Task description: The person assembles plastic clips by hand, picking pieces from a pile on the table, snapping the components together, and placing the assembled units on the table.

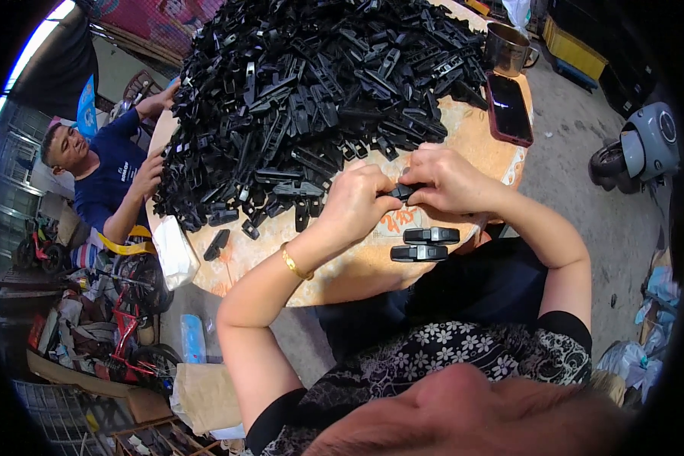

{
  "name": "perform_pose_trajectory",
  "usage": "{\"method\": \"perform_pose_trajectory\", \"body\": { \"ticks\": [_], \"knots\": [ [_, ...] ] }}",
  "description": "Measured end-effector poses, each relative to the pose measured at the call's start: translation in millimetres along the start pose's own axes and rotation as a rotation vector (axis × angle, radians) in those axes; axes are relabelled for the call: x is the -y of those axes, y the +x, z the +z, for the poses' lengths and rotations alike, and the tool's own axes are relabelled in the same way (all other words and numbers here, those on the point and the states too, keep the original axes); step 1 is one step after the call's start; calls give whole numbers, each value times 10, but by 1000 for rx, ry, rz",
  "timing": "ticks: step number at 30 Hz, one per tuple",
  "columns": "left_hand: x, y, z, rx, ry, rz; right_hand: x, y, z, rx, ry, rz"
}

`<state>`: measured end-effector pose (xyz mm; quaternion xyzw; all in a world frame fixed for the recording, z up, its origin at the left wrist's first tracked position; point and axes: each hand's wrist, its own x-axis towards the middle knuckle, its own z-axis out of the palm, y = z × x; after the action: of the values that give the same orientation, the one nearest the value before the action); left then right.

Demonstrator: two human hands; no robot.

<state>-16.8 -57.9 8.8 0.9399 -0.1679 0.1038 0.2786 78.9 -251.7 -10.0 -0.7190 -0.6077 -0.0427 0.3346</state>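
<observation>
A small black plastic part is pinched between my two hands over the near side of the table. My left hand grips its left end with thumb and fingers closed. From the other side, my right hand closes on it, fingers bent. Much of the part is hidden by my fingertips. Just below my right hand lie two black plastic pieces with grey middles, one behind the other. Beyond my hands rises a large heap of similar black plastic parts.
The round table has a patterned orange cover. A phone and a metal mug stand at its right edge, a white packet at its left. A person in dark blue reaches to the heap. A scooter is parked at right.
</observation>
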Motion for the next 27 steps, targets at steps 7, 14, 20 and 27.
{"method": "perform_pose_trajectory", "body": {
  "ticks": [7, 14, 20, 27],
  "knots": [
    [34, -148, -383, 68, 37, 130, 179, -36, -159, 252, 245, 8],
    [369, -625, -870, -154, 415, -40, 359, 68, -67, 355, 321, -115],
    [380, -512, -519, -244, 521, 55, 492, 398, 317, 221, -29, -318],
    [266, -272, -238, -266, 477, 149, 238, 363, 216, 177, -262, -86]
  ]
}}
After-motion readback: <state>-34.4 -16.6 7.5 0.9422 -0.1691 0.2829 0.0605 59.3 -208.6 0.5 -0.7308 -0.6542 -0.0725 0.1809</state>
